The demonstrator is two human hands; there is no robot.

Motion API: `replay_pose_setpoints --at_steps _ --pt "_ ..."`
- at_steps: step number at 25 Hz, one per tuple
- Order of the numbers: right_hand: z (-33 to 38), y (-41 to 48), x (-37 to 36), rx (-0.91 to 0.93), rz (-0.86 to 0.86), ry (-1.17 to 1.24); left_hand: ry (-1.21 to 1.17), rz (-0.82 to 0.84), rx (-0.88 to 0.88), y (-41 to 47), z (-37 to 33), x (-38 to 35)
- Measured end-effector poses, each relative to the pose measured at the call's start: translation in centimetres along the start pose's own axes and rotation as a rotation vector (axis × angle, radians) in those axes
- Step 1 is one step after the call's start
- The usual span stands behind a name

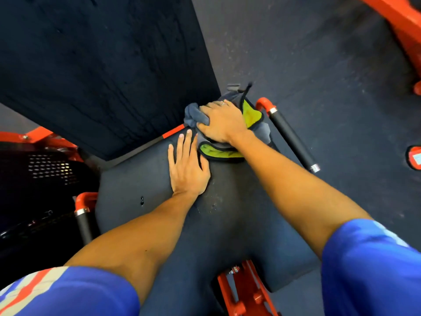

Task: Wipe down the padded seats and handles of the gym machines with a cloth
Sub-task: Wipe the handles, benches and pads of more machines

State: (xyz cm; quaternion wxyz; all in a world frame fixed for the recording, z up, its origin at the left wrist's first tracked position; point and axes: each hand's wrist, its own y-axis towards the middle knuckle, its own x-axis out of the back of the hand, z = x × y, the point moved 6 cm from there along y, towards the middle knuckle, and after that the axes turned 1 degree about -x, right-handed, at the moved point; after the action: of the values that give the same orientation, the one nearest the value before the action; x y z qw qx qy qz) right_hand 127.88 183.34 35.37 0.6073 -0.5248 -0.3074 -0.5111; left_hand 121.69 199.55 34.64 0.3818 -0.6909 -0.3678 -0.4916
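Note:
A dark padded seat (141, 179) fills the middle of the head view, with a dark padded backrest (102, 65) rising behind it. My right hand (222, 123) presses a bunched grey and lime-green cloth (251, 114) onto the seat's far right corner, its fingers curled over the fabric. My left hand (188, 166) lies flat on the seat just left of the cloth, fingers straight. A black-grip handle (292, 139) on an orange bracket runs along the seat's right side. Another black grip (83, 222) stands at the seat's left edge.
Orange machine frame parts show below the seat (246, 290), at the left (36, 136) and at the top right (401, 26). A black perforated shroud (45, 169) sits to the left. Grey rubber floor (319, 76) spreads to the right.

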Motion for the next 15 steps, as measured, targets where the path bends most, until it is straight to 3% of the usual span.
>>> replay_pose_setpoints --at_steps 2,5,8,13,15 --pt "-2.2 -1.0 1.1 -0.027 -0.006 0.051 -0.001 -0.005 -0.002 0.2 -0.1 0.1" --pt "-6.2 -5.3 1.4 -0.283 -0.034 0.115 -0.003 0.007 0.002 0.0 -0.1 0.3" --pt "-5.9 -5.5 1.3 -0.405 -0.085 0.045 0.006 0.028 0.001 0.2 -0.3 0.3" --pt "-0.5 -1.0 -0.4 -0.26 0.005 -0.059 0.004 0.016 0.008 0.1 0.0 0.2" --pt "-2.1 -2.6 -0.2 -0.29 -0.045 -0.033 0.003 0.014 0.003 0.2 0.0 0.1"
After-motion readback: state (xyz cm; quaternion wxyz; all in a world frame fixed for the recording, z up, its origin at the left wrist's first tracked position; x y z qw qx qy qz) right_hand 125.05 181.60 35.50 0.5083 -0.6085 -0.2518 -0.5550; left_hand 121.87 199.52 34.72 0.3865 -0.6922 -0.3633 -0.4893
